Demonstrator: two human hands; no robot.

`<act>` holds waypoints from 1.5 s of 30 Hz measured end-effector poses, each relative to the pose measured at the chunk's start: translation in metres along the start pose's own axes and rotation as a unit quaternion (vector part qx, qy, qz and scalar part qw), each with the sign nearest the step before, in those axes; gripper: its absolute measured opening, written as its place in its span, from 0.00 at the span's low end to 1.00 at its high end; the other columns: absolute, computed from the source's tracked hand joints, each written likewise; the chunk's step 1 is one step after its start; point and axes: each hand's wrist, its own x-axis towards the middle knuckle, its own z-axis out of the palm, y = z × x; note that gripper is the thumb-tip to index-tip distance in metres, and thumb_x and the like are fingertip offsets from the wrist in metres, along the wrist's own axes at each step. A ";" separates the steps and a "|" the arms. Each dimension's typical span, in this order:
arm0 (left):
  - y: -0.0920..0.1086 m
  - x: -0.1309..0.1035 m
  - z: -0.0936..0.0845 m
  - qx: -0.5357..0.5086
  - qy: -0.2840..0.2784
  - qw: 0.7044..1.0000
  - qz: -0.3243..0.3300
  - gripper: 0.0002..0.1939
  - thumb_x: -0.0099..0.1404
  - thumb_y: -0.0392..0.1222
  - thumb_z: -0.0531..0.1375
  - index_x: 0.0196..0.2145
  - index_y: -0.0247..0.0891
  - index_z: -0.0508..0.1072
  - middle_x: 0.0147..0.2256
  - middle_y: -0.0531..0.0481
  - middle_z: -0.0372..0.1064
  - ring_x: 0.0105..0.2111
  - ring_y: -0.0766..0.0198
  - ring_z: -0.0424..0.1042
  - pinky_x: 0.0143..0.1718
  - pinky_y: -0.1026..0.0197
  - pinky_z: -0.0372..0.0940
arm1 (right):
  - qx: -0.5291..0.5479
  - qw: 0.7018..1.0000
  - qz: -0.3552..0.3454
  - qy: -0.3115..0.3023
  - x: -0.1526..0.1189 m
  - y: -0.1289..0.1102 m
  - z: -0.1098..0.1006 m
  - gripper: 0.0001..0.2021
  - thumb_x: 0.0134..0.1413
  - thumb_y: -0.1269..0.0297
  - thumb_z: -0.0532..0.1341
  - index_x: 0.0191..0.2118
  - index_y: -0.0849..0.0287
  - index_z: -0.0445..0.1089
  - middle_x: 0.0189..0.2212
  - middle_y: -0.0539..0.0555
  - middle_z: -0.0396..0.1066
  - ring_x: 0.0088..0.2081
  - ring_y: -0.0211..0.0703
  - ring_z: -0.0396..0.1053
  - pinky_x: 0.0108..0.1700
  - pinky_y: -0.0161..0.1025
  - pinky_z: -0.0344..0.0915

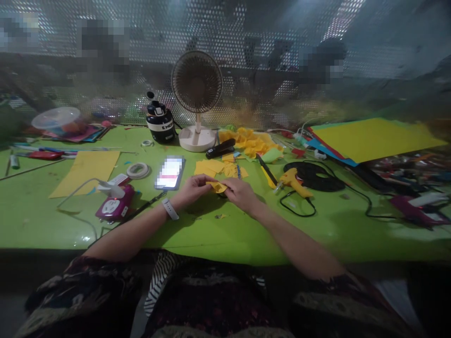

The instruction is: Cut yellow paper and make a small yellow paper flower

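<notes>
The left hand (194, 191) and right hand (242, 195) pinch a yellow piece (218, 188), midway between front and back edges of the worktop (221, 239). Near the back edge stands a bottle (160, 126), contents hidden; toward the back-left corner, a clear tub (52, 118) holds orange and blue bits (73, 128).

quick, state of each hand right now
Left hand: closed, fingers pinching a small yellow paper piece.
Right hand: closed, holding that piece's other side.

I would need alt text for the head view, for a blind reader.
The left hand and right hand hold a small yellow paper piece over a green table. A phone lies left, a glue gun right, and a fan stands behind.
</notes>
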 end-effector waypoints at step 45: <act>0.001 0.000 -0.005 0.153 0.008 0.980 0.124 0.16 0.67 0.42 0.62 0.50 0.34 0.79 0.47 0.39 0.80 0.46 0.55 0.79 0.51 0.50 0.73 | 0.111 0.989 0.100 -0.005 0.002 0.005 -0.003 0.09 0.61 0.67 0.57 0.40 0.59 0.75 0.34 0.55 0.78 0.34 0.44 0.73 0.38 0.39 0.65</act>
